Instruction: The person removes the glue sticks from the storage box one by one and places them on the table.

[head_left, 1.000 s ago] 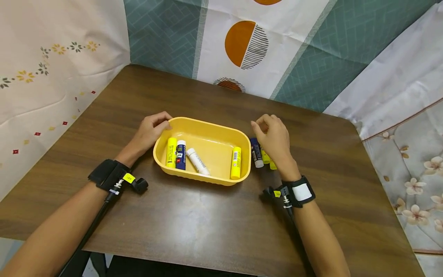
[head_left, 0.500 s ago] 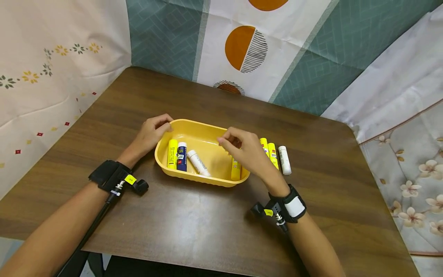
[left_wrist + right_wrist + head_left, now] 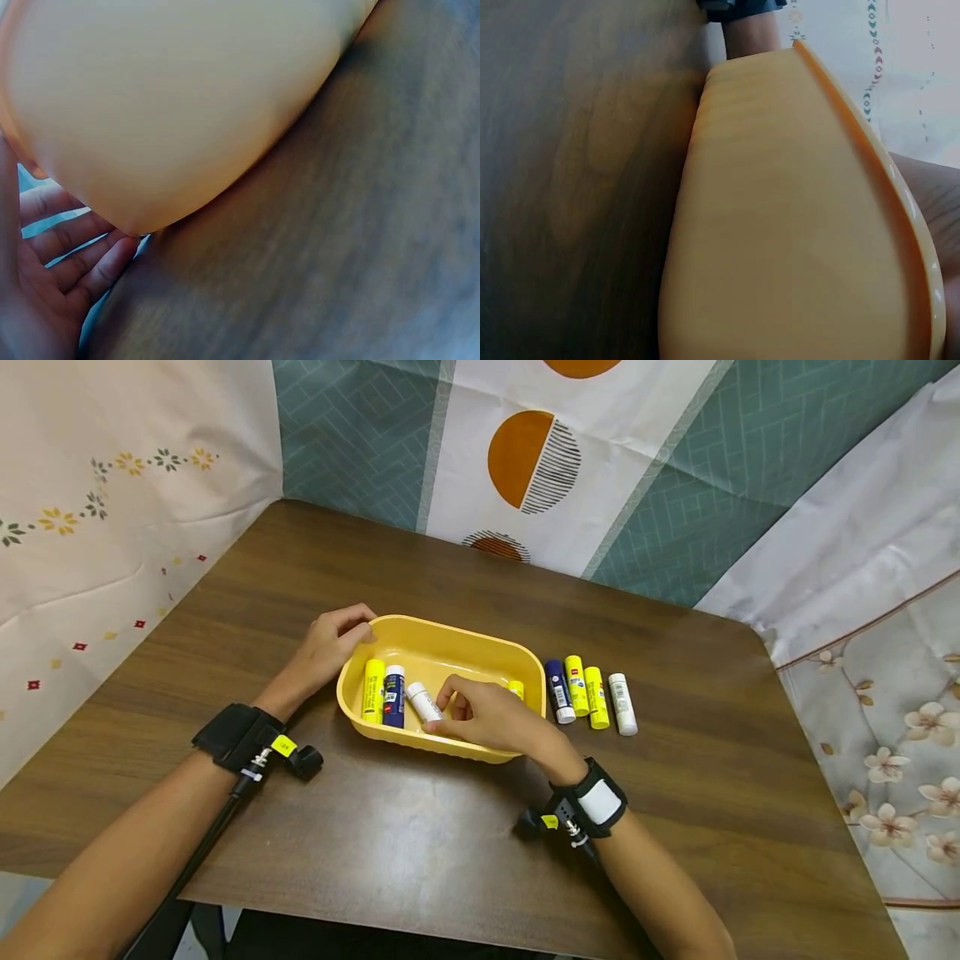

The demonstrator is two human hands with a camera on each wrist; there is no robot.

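Straddling a white plastic cylinder [image 3: 424,702], right-hand fingers [image 3: 454,685] are leaving any pinch unclear; probably light and rigid, it is favouring mid-length gripping.

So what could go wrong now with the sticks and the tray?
The white stick in the tray might slip from the right hand and roll. The left hand holds just one corner, so a bump could swing the tray. The blue stick just outside could then get knocked away.
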